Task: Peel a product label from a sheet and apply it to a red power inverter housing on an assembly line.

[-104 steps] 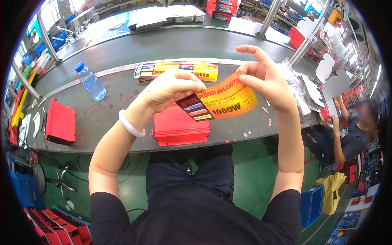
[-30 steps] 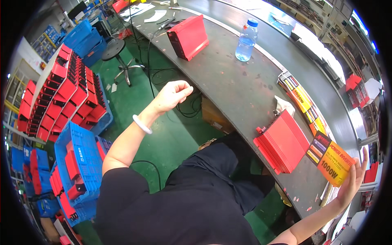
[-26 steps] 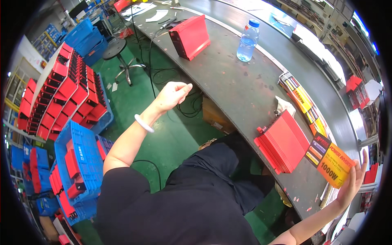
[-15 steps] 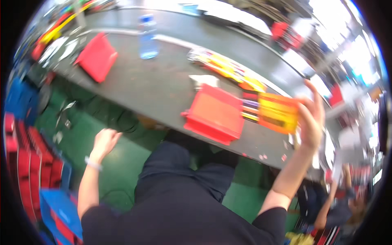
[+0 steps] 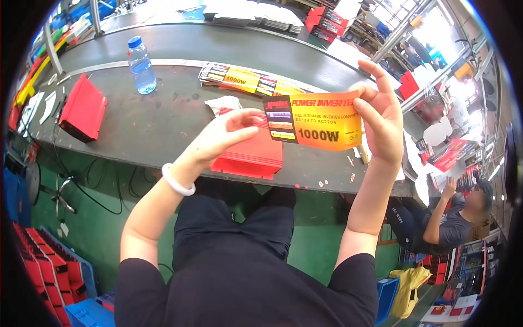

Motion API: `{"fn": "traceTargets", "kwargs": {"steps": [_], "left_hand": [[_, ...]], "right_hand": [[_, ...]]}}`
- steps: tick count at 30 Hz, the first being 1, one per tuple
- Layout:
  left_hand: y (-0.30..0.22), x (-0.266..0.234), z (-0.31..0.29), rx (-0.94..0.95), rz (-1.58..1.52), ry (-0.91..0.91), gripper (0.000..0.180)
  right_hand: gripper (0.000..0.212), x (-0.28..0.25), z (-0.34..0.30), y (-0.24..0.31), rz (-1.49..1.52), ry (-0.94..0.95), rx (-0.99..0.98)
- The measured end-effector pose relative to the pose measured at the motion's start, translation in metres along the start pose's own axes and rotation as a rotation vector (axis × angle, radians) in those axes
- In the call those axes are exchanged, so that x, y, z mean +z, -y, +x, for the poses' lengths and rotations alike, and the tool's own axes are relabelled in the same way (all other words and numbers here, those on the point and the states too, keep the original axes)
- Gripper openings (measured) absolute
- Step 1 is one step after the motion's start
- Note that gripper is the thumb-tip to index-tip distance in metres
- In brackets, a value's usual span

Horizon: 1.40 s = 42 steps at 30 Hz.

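A yellow-orange sticker label [image 5: 321, 121] with a dark left end hangs in the air, its right edge pinched between the thumb and fingers of my right hand [image 5: 381, 111]. My left hand [image 5: 226, 133] is at the label's dark end, thumb and fingers apart; nothing shows between them. Below both lies a red metal inverter case [image 5: 250, 159] on the grey workbench [image 5: 174, 122], partly covered by my left hand and the label. Behind the case are a crumpled white scrap [image 5: 224, 103] and a stack of similar yellow labels [image 5: 245, 80].
A second red case [image 5: 84, 109] stands at the bench's left, and a blue-capped water bottle [image 5: 142, 68] near its back rail. Red parts in blue crates [image 5: 54, 261] are on the floor at left. Another person [image 5: 457, 215] sits at right, beside a yellow cloth [image 5: 409, 291].
My left hand has risen from beside the bench to the label's dark end. My right hand, still gripping the label, has moved slightly left. The whole view has shifted and turned.
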<state>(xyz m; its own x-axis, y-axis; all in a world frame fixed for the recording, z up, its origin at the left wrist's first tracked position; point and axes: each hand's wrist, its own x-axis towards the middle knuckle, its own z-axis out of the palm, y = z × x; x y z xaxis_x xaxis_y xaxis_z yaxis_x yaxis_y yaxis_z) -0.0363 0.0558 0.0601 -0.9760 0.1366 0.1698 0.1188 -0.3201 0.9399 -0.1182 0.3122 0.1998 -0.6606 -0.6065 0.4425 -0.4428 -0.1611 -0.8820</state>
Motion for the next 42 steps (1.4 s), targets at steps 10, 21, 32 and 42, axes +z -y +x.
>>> {"fn": "traceTargets", "kwargs": {"steps": [10,21,32,42], "left_hand": [[0.006,-0.008,0.009,0.035,-0.139,-0.139,0.007],[-0.073,0.002,-0.010,0.513,0.441,-0.277,0.005],[-0.125,0.022,-0.017,0.638,0.880,-0.141,0.010],[-0.122,0.008,-0.019,0.490,0.561,-0.216,0.004]], "right_hand": [[0.056,0.000,0.000,-0.018,-0.020,-0.116,-0.017],[0.036,0.009,-0.012,-0.083,0.205,-0.264,0.083],[0.045,0.039,-0.013,-0.115,0.529,-0.426,0.330],[0.057,0.093,-0.046,-0.115,0.804,-0.369,0.025]]}}
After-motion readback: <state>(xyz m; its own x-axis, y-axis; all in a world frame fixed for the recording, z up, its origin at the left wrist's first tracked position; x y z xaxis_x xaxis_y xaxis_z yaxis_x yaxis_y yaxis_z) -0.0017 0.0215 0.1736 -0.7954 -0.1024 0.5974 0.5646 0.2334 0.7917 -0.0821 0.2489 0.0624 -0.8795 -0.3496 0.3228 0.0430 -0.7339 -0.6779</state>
